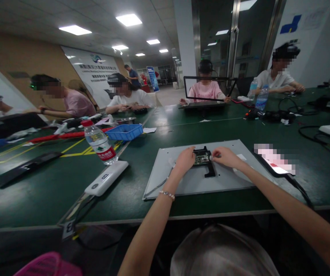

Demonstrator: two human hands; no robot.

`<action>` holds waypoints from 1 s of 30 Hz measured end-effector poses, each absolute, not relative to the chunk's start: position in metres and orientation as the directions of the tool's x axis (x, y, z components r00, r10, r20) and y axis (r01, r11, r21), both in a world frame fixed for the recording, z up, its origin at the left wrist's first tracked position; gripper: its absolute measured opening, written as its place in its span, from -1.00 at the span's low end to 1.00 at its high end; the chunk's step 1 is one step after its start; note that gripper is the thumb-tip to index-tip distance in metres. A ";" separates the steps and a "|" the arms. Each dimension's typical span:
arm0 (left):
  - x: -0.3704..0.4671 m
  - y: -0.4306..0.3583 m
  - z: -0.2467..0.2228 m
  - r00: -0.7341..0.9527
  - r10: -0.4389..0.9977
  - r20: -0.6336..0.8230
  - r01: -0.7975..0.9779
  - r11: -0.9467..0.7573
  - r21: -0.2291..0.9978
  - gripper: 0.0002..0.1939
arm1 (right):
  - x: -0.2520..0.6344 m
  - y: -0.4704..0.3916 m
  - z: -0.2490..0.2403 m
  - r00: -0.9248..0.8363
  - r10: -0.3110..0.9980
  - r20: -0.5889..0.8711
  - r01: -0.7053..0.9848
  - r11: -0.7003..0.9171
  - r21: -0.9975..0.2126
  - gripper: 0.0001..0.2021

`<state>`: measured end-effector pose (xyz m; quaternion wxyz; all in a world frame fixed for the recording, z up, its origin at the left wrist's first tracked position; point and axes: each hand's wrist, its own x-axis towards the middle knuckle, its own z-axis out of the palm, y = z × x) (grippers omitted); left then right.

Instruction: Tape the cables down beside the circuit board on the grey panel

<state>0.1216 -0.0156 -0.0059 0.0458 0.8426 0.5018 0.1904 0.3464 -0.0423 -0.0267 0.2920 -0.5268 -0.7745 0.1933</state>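
A flat grey panel (165,168) lies on the green table in front of me. On it sits a black bracket (210,171) around a small green circuit board (201,158). My left hand (185,159) rests against the left side of the board and bracket, its fingers close together; what they grip, if anything, is hidden. At the board's right edge, the thumb and fingers of my right hand (221,156) are pinched together over something too small to name. A thin grey cable (160,184) runs across the panel's left part.
Left of the panel are a white power bank (107,179), a water bottle (99,143), a blue tray (126,132) and a black bar (28,168). A phone (274,160) with a cable lies right. Several people sit around the green table (96,209); one holds a black frame (185,90).
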 end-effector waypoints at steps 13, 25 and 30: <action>0.128 0.029 0.012 0.376 0.918 0.126 0.891 -0.396 0.222 -0.57 | 0.391 -0.037 -0.020 -0.168 0.981 0.096 0.815 0.193 -0.547 -0.83; 0.118 0.059 0.010 0.381 0.920 0.092 0.877 -0.391 0.279 -0.79 | 0.390 -0.040 -0.023 -0.158 0.973 0.168 0.869 0.218 -0.445 -0.76; 0.117 0.055 0.017 0.334 0.929 0.157 0.889 -0.366 0.273 -0.76 | 0.388 -0.041 -0.022 -0.165 0.973 0.159 0.869 0.220 -0.443 -0.75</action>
